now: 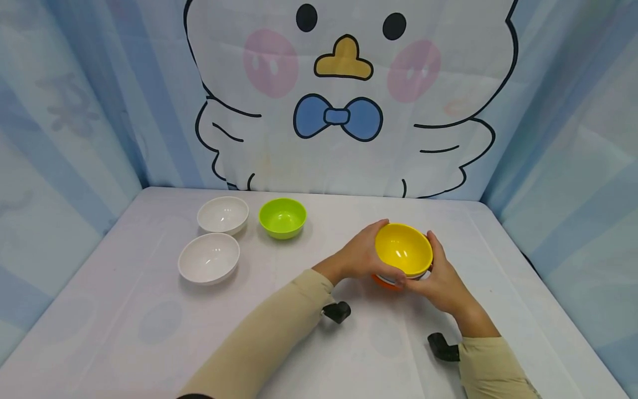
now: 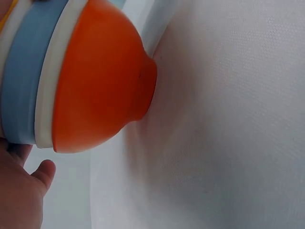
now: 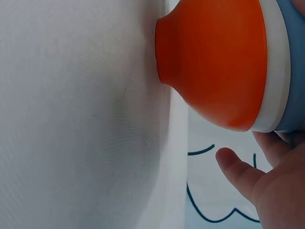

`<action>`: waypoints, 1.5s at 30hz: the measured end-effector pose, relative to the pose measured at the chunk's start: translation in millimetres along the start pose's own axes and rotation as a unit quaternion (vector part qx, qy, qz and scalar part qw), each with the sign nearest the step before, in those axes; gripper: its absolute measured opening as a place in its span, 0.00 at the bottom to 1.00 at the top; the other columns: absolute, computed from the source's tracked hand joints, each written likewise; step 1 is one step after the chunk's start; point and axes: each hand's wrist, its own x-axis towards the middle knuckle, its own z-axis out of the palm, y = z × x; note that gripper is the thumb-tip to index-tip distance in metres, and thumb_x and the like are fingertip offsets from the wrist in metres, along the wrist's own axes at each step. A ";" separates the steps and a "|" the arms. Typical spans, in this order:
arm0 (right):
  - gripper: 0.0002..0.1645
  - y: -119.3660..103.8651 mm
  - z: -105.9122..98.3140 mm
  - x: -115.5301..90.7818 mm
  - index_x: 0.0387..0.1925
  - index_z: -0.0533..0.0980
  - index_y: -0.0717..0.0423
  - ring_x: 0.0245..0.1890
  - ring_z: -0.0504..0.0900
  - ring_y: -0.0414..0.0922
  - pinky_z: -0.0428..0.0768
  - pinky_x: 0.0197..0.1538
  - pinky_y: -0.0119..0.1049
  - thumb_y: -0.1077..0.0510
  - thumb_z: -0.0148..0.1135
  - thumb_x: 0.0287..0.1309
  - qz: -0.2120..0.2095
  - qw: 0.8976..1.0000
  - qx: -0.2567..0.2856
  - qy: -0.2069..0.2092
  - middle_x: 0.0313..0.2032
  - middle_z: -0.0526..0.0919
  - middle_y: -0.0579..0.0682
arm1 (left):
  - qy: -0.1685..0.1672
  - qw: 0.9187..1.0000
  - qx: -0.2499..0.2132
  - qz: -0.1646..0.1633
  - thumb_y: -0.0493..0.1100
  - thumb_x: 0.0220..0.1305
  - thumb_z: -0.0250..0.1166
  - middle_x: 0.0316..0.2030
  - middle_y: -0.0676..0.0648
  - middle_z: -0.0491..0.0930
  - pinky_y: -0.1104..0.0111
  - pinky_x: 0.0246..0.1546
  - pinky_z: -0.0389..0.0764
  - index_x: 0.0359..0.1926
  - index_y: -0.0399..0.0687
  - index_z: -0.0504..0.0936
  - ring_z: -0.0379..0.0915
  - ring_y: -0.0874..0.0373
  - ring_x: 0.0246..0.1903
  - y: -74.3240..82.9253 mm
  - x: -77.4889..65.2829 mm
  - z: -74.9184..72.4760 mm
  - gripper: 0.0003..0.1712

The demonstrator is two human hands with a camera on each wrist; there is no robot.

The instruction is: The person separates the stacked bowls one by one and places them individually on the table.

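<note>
On the right half of the table, both hands hold one stack of nested bowls from opposite sides. A yellow bowl (image 1: 404, 249) is on top, its glossy inside facing up. Beneath it the wrist views show a blue bowl (image 2: 27, 71) between pale rims, a white bowl (image 3: 277, 67) and, lowest, an orange bowl (image 2: 102, 76) whose foot is right at the cloth. The left hand (image 1: 366, 256) curls round the left side, thumb across the front. Around the right side curls the right hand (image 1: 445, 284), its thumb near the other thumb at the front.
Two white bowls (image 1: 208, 258) stand close together at the left of the white-covered table (image 1: 129, 349). Beside them, farther back, is a green bowl (image 1: 282, 218). A printed curtain (image 1: 339, 160) hangs behind the table's back edge, with more curtain on both sides.
</note>
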 end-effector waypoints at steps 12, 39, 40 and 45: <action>0.74 3.0 -0.6 0.0 0.77 0.30 0.63 0.69 0.58 0.66 0.57 0.67 0.67 0.51 0.77 0.51 -0.007 1.000 0.010 -0.002 0.74 0.49 0.69 | 0.002 1.000 0.004 -0.015 0.59 0.48 0.79 0.72 0.47 0.61 0.66 0.62 0.70 0.78 0.46 0.53 0.66 0.55 0.61 2.6 -0.5 -2.1 0.63; 0.76 2.9 0.3 -0.4 0.78 0.30 0.61 0.72 0.54 0.65 0.56 0.68 0.66 0.50 0.78 0.50 -0.004 1.000 0.005 0.001 0.76 0.45 0.67 | 0.028 0.999 0.022 0.022 0.58 0.47 0.80 0.67 0.47 0.67 0.70 0.58 0.73 0.76 0.47 0.58 0.68 0.57 0.59 7.3 -1.5 -8.1 0.60; 0.76 2.6 0.1 -0.4 0.78 0.30 0.61 0.72 0.54 0.66 0.56 0.68 0.66 0.50 0.78 0.50 -0.003 1.000 0.003 0.002 0.76 0.46 0.67 | 0.030 0.999 0.022 0.022 0.58 0.47 0.80 0.67 0.47 0.67 0.70 0.57 0.73 0.76 0.47 0.58 0.68 0.57 0.59 7.7 -1.6 -8.4 0.60; 0.76 2.3 0.2 -0.4 0.78 0.30 0.61 0.71 0.55 0.66 0.56 0.67 0.68 0.50 0.78 0.50 -0.002 1.000 0.001 0.000 0.75 0.47 0.68 | 0.041 0.999 0.012 0.016 0.57 0.48 0.80 0.67 0.47 0.68 0.70 0.56 0.74 0.76 0.47 0.59 0.69 0.57 0.58 7.6 -1.9 -9.6 0.60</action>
